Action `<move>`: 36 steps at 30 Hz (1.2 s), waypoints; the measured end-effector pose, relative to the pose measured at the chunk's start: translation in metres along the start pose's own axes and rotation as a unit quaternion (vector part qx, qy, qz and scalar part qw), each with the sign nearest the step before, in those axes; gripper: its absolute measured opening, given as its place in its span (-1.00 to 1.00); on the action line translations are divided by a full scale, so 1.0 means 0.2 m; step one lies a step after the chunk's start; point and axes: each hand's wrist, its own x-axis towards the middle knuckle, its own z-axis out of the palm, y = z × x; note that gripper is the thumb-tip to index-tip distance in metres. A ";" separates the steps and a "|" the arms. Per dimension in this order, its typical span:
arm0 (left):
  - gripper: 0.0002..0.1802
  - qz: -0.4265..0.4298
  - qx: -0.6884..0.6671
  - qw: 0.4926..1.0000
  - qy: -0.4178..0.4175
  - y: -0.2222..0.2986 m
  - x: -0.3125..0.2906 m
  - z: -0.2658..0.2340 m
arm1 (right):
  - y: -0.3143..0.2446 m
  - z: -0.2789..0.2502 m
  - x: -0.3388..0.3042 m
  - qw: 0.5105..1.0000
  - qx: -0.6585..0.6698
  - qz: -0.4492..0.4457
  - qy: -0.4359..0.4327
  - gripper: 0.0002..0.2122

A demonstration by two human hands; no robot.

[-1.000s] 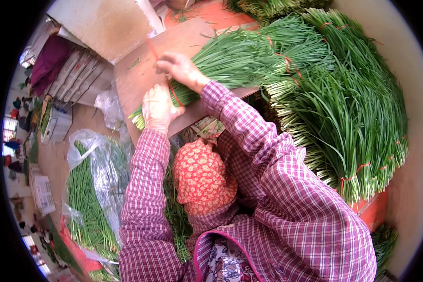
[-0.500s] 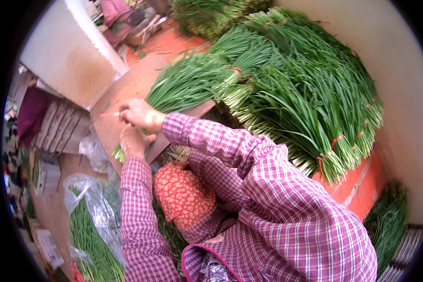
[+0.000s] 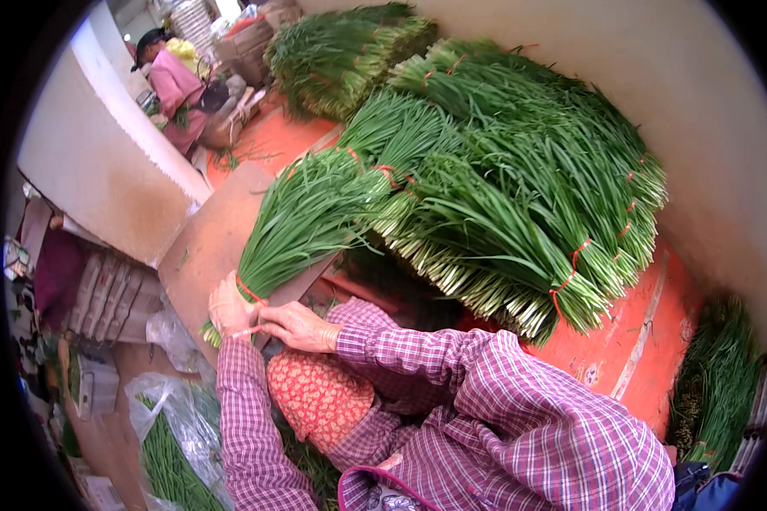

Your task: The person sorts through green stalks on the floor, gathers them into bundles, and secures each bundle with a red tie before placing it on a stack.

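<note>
A bundle of green garlic chives [image 3: 291, 220] lies across a brown board [image 3: 204, 247], leaves fanning away up and to the right. My left hand [image 3: 227, 308] is closed round its pale stem end, and the cut ends poke out below the fingers. A thin red tie [image 3: 249, 291] passes over the stems just above that hand. My right hand [image 3: 302, 328] is to the right of the left one, its fingers pinched on the end of the red tie. Part of the tie is hidden behind the bundle and the fingers.
Tied chive bundles [image 3: 520, 187] are heaped on an orange-red surface [image 3: 605, 358] to the right. A plastic bag [image 3: 175, 426] with long green stems stands at lower left. A white partition [image 3: 102, 153] rises beyond the board, and another person [image 3: 179, 85] sits behind it.
My right hand has swung from the far side of my left hand round to its near right, drawing the red tie across the stems. The whole view has shifted a little.
</note>
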 end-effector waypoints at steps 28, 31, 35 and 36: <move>0.04 0.293 -0.019 0.830 0.475 1.17 0.14 -1.28 | -1.27 -2.06 0.00 0.527 -0.742 -0.280 0.307 -0.74; 0.10 0.283 0.017 0.881 0.378 1.17 0.29 -1.05 | -1.21 -2.59 0.15 0.494 -0.801 -0.047 0.335 -0.56; 0.17 0.302 -0.057 0.926 0.218 0.95 0.29 -0.74 | -0.89 -2.56 0.39 0.481 -0.808 0.031 0.337 -0.68; 0.15 0.298 -0.053 0.934 0.189 0.90 0.24 -0.70 | -0.77 -2.47 0.47 0.522 -0.792 0.051 0.313 -0.79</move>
